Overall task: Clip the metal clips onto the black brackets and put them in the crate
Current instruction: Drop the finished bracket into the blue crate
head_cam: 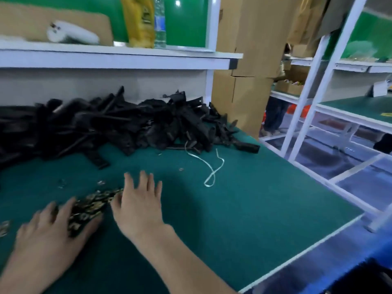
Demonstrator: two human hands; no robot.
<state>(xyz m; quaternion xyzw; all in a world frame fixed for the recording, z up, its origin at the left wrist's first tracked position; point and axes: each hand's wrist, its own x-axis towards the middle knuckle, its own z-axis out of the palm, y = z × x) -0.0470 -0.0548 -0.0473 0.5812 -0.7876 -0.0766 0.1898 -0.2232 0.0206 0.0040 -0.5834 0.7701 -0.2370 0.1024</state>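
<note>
Head view: my left hand (53, 232) and right hand (137, 202), fingers spread, flank the metal clips (91, 205). Black brackets (110, 124) lie unclipped; no crate visible.

Only one camera here, a wide-angle worn on the person's head, looking forward and down across the green table (244, 209). It sits close over the left hand (53, 230) and right hand (137, 206) at bottom left, frame tilted, shelf (127, 58) up top, neighbouring bench (360, 109) off right.
</note>
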